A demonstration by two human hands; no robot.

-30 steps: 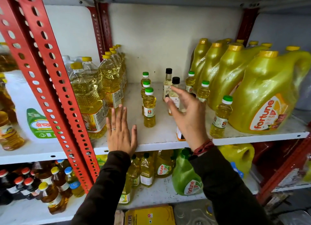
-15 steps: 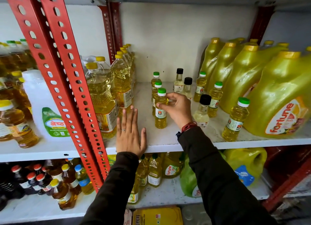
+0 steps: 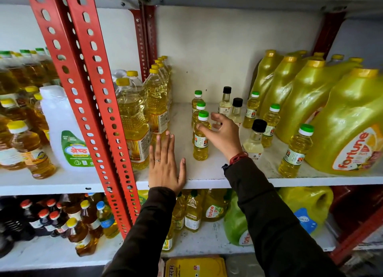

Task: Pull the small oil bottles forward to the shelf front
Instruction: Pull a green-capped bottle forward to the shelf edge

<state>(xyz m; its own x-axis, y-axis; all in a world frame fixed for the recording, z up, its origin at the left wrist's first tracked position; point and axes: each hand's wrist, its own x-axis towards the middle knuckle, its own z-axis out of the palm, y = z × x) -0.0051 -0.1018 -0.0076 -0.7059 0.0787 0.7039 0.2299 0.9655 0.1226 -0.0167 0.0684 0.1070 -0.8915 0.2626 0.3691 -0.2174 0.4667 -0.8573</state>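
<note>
Several small oil bottles stand on the white shelf (image 3: pixel 228 181). Three green-capped ones form a row on the left, the front one (image 3: pixel 200 144) nearest me. My right hand (image 3: pixel 224 133) reaches in beside that bottle with fingers spread; the thumb touches its shoulder and the index finger is beside its cap. A black-capped bottle (image 3: pixel 253 141) stands right of my wrist, and two more black-capped ones (image 3: pixel 226 102) are further back. Other green-capped bottles (image 3: pixel 295 150) stand to the right. My left hand (image 3: pixel 165 164) lies flat and open on the shelf front.
Large yellow Fortune jugs (image 3: pixel 348 131) fill the right side of the shelf. Tall clear oil bottles (image 3: pixel 132 123) line the left side next to a red perforated upright (image 3: pixel 87 90). More bottles stand on the lower shelf (image 3: pixel 192 212).
My right hand left the black-capped bottle standing near the front and moved left to the front green-capped bottle, where its fingers have now spread. My left hand stayed flat on the shelf.
</note>
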